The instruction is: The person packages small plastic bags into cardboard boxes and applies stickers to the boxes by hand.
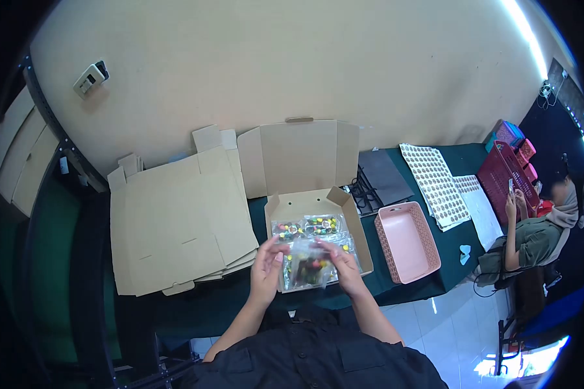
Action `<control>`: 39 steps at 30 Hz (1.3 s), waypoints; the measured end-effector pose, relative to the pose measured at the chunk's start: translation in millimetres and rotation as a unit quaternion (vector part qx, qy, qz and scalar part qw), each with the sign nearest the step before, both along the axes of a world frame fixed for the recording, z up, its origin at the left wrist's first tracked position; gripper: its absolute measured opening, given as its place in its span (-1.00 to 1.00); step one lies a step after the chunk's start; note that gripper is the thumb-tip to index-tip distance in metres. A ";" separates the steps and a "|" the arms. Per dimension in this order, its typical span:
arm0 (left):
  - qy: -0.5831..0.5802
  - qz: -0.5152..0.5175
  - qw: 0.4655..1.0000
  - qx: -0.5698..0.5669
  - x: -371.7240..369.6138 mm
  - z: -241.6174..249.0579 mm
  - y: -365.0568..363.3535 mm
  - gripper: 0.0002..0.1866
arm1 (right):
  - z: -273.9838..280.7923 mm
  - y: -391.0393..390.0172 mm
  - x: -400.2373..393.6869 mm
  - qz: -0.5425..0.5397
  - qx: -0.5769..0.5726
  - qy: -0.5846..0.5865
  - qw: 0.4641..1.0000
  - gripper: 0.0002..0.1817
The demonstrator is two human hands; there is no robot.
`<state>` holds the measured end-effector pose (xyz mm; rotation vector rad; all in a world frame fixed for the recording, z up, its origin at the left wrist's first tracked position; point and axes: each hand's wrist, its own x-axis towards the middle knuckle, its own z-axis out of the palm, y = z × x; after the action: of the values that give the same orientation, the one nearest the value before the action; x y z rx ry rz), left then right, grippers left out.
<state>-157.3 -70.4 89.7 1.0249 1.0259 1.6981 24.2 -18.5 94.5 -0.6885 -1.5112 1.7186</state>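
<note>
Both hands on clear candy packet (310,267) over cardboard box (365,249)

Left hand (266,266) and right hand (345,267) pinch packet's upper corners.

- Cardboard sheets (175,227) are stacked on the table (449,262), left of centre.
- An open box (365,259) is set at lower centre; packets (322,225) are laid in it.
- Bags (388,176) are placed behind the basket (410,241), right of the box.
- Sticker sheets (435,185) are spread between bags and crate (501,174).
- A person (532,243) is seated at right.
</note>
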 end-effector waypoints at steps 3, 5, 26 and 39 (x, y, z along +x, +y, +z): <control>0.077 -0.035 0.996 -0.013 -0.7 1.4 0.0 -0.56 | 9.4 -3.3 -7.3 -0.137 0.115 -0.042 0.983 -0.56; 0.149 -0.091 0.985 -0.001 4.5 -5.2 0.7 -0.42 | 6.8 -9.6 -15.3 -0.131 0.181 -0.108 0.969 -0.56; 0.163 0.013 0.986 -0.016 16.2 -11.6 -3.4 -0.78 | -27.1 6.3 -20.2 -0.220 0.029 -0.018 0.975 -0.84; -0.081 -0.143 0.986 -0.019 4.1 2.9 -4.5 -0.55 | -17.4 4.3 -17.9 -0.167 -0.170 0.114 0.964 -0.77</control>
<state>-153.2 -74.9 92.6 0.9436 0.7633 1.4942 6.3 -14.2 77.1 -0.8339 -0.8927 1.7360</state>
